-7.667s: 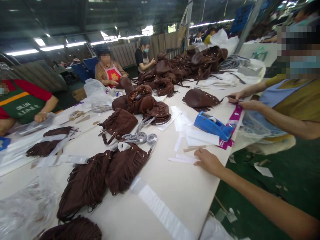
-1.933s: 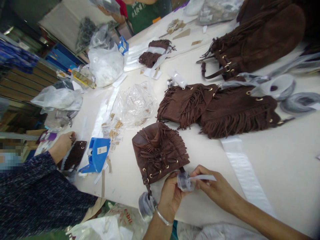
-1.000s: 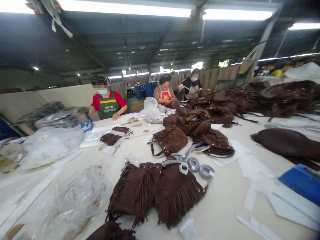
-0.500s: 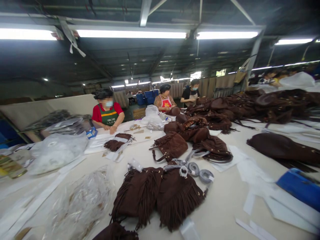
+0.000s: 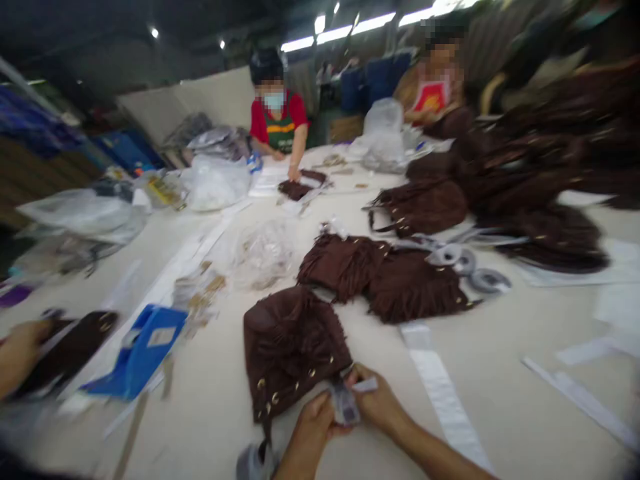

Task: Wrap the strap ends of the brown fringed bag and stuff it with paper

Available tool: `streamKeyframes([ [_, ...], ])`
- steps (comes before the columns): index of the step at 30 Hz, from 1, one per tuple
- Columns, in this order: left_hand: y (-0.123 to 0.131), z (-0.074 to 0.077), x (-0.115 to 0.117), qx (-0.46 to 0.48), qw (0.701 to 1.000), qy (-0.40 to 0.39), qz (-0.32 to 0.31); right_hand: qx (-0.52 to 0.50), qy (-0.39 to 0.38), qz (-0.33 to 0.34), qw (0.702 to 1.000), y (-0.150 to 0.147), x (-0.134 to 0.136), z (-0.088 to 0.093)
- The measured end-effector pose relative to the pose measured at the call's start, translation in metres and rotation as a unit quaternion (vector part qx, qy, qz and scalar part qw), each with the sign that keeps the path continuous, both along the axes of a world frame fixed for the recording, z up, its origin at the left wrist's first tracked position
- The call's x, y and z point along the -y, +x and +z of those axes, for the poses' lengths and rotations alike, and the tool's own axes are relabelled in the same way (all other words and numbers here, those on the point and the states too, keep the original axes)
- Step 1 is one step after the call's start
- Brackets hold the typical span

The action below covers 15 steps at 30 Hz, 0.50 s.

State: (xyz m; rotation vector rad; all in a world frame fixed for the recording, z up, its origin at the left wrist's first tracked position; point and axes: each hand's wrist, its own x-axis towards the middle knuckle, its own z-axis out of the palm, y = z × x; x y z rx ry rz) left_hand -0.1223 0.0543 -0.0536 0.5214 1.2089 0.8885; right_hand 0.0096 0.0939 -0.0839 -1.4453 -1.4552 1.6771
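My left hand and my right hand meet at the near edge of the pale table, both pinched on a small wrapped grey strap piece with a white strip sticking out to the right. It lies just below a brown fringed suede bag with gold eyelets, which rests flat before me. Two more fringed bags lie side by side farther back. The picture is smeared by motion.
A blue tape dispenser sits at the left, beside another person's hand on a dark strap. Crumpled clear plastic, white paper strips, grey rolls and a heap of brown bags cover the table. Two workers sit opposite.
The view has dropped from the far workers and ceiling back down to the table. My hands and the nearest bag, out of sight half a second ago, are in view again.
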Motion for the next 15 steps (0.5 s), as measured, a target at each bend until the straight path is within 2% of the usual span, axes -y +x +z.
streamKeyframes([
  [2, -0.011, -0.006, 0.019, -0.028, 0.999, -0.015, -0.007, -0.031, -0.036, -0.025, 0.999, -0.003, 0.004, -0.015],
  [4, -0.016, -0.008, 0.024, -0.062, 0.998, 0.003, -0.021, -0.042, -0.063, -0.023, 0.997, -0.002, 0.004, -0.021],
  [10, -0.01, 0.0, 0.022, -0.114, 0.992, 0.045, -0.035, -0.087, -0.091, -0.043, 0.991, 0.003, 0.006, -0.008],
  [15, -0.001, -0.009, 0.03, -0.153, 0.987, 0.055, 0.012, -0.096, -0.091, -0.044, 0.99, 0.004, 0.011, -0.013],
])
